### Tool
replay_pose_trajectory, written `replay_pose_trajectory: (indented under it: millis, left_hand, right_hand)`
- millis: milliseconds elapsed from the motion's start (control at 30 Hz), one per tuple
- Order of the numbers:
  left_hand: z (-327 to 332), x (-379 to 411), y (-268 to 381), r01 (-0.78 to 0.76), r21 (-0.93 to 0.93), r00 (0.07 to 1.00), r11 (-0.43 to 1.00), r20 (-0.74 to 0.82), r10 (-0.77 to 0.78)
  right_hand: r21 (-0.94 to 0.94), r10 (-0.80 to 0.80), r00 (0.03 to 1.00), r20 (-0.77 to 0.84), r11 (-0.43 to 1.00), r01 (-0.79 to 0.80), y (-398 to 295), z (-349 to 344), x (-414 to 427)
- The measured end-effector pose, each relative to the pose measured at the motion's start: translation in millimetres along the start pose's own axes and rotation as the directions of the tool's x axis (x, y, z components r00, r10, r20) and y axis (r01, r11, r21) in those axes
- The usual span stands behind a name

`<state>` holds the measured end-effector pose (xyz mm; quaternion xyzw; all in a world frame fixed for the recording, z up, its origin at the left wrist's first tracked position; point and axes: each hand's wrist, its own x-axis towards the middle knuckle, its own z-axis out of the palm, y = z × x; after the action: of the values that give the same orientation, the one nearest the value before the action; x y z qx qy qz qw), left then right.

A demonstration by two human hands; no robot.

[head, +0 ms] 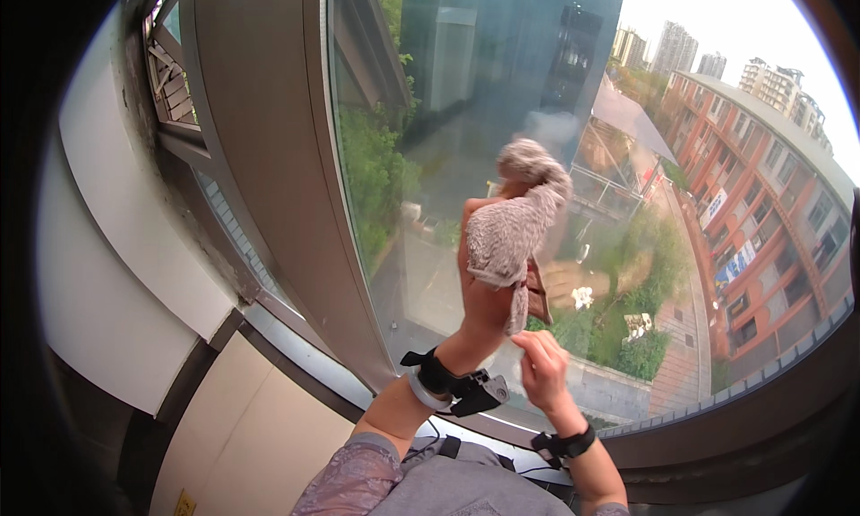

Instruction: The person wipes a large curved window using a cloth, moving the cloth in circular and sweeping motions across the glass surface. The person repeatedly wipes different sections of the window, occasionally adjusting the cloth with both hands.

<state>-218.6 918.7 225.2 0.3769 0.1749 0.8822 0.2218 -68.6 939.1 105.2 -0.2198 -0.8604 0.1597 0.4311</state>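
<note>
My left hand (485, 299) is raised against the window glass (437, 247), gripping a fluffy grey-brown cleaning cloth (514, 230). Folds of the cloth cover most of its fingers, and one end curls over the top. A reddish-brown flap (536, 293) shows at the cloth's lower right side. Below it, my right hand (545, 371) has its fingers curled, with the fingertips at the cloth's narrow hanging corner. They appear to pinch that corner. A whitish smear (551, 125) marks the pane above the cloth.
A broad brown window post (269, 146) rises on the left, beside a smaller side window (178, 93). Below run the metal sill (302, 355) and a cream wall panel (235, 408). Black straps with devices (480, 392) circle both wrists; cables hang near the sill.
</note>
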Motion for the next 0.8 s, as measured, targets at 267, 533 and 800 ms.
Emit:
replay_pose_trajectory:
  millis: [267, 533, 800]
  left_hand:
    - [11.4, -7.1, -44.8, 0.536, -0.753, 0.809, 0.381, 0.328, -0.488]
    - [-7.0, 0.4, -9.5, -0.299, 0.339, 0.882, 0.892, 0.456, 0.122]
    - [14.4, -24.6, -37.8, -0.953, 0.224, 0.277, 0.204, 0.916, 0.289]
  right_hand:
    - [0.356, -0.127, 0.833, 0.538, 0.930, -0.088, -41.4, 100.7, -78.8]
    - [-0.027, 0.042, 0.495, 0.868, 0.999, -0.036, -27.9, 11.3, -59.4]
    - [0.610, -0.528, 0.792, 0.305, 0.747, 0.264, -170.8, -15.5, 53.0]
